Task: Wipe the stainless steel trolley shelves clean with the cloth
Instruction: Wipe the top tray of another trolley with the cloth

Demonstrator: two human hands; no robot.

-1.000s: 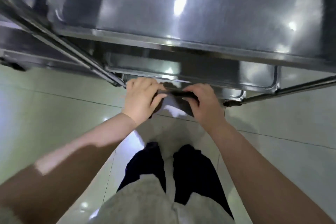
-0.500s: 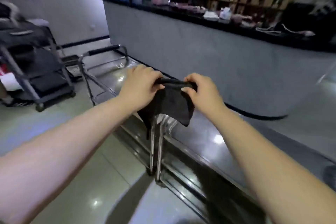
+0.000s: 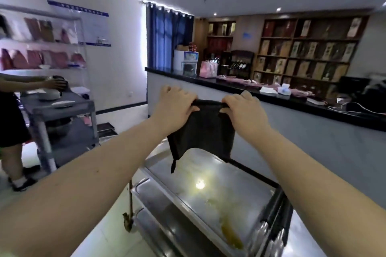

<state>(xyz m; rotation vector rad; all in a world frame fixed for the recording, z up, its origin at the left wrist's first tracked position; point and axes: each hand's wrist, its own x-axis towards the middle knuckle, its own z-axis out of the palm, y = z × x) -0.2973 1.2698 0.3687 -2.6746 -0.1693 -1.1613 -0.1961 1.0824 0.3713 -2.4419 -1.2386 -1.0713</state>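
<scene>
Well left of the steel trolley (image 3: 219, 200), another person (image 3: 10, 123) stands at a grey cart (image 3: 62, 108). Above the trolley's far end, the left hand (image 3: 175, 106) pinches one top corner of a dark cloth (image 3: 202, 129), which hangs stretched in the air. The right hand (image 3: 244, 115) pinches the other corner. A yellowish smear (image 3: 231, 236) marks the trolley's top shelf.

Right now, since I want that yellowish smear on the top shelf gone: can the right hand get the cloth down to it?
Probably yes. The right hand and left hand hold the cloth above the top shelf, and nothing lies between it and the yellowish smear.
</scene>
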